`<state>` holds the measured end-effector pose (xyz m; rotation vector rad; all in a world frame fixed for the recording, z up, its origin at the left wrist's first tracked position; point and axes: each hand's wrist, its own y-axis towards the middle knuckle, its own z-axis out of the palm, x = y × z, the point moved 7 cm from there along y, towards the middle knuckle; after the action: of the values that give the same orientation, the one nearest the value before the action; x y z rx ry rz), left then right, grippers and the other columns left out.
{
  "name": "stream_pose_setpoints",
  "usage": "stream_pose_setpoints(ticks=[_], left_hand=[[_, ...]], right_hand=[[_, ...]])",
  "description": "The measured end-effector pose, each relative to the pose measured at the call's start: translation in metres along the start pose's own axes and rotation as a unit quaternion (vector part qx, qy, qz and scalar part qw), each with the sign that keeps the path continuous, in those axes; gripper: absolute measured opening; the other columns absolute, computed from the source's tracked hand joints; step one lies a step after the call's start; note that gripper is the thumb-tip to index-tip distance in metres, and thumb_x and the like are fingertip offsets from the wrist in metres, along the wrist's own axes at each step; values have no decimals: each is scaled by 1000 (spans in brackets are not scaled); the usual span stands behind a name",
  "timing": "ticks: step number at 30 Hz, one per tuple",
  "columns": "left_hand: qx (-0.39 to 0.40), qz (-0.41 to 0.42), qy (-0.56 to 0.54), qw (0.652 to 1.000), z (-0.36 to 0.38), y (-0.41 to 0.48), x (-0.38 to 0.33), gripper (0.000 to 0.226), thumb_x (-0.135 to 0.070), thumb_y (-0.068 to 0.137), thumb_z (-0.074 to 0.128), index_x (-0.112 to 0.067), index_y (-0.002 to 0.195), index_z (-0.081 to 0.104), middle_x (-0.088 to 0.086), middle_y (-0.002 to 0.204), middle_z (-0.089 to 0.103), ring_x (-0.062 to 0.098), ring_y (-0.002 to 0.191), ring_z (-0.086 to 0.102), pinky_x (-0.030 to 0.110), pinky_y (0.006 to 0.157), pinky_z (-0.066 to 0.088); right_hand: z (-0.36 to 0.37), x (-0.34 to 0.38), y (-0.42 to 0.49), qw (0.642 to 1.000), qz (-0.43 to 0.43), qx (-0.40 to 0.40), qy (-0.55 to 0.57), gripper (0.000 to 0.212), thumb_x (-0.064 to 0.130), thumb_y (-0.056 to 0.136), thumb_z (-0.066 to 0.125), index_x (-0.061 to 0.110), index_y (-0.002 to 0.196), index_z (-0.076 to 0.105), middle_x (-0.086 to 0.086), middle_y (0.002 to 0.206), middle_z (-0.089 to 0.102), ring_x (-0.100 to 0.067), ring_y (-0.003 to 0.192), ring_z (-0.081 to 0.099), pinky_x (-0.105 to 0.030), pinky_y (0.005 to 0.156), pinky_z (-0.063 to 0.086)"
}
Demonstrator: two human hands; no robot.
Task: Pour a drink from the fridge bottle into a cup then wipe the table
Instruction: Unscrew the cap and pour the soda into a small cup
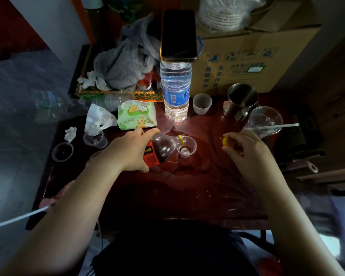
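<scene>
My left hand (130,151) grips a dark drink bottle (163,145) with a red label. The bottle is tilted to the right, its yellow-ringed open neck over the rim of a small clear plastic cup (186,148) on the dark red table (187,188). My right hand (245,150) hovers to the right of the cup and pinches the yellow bottle cap (225,141). A green pack of tissues (136,115) lies behind my left hand.
A tall water bottle (175,90) carries a phone (178,34) on top. A white cup (202,103), steel mug (241,100) and clear cup with a straw (264,120) stand at the right. More clear cups (63,151) and crumpled tissues (71,133) sit left. A cardboard box (253,56) and grey cloth (127,58) lie behind.
</scene>
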<state>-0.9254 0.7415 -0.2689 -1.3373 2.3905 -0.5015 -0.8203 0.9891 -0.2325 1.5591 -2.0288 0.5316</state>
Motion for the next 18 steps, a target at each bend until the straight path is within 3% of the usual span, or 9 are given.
stream_pose_setpoints(ticks=[14, 18], left_hand=[[16, -6, 9, 1000, -1, 2, -1, 111, -41, 60, 81, -40, 146, 11, 0, 128, 41, 22, 120, 44, 34, 74, 43], [17, -8, 13, 1000, -1, 3, 0, 111, -41, 59, 82, -39, 146, 12, 0, 128, 41, 22, 120, 44, 34, 75, 43]], right_hand=[[3, -3, -5, 1000, 10, 9, 1, 35, 23, 85, 67, 18, 119, 62, 3, 104, 56, -15, 83, 59, -29, 78, 50], [4, -4, -5, 1000, 15, 10, 1, 35, 24, 85, 67, 18, 119, 62, 3, 102, 55, -13, 81, 58, -25, 75, 48]])
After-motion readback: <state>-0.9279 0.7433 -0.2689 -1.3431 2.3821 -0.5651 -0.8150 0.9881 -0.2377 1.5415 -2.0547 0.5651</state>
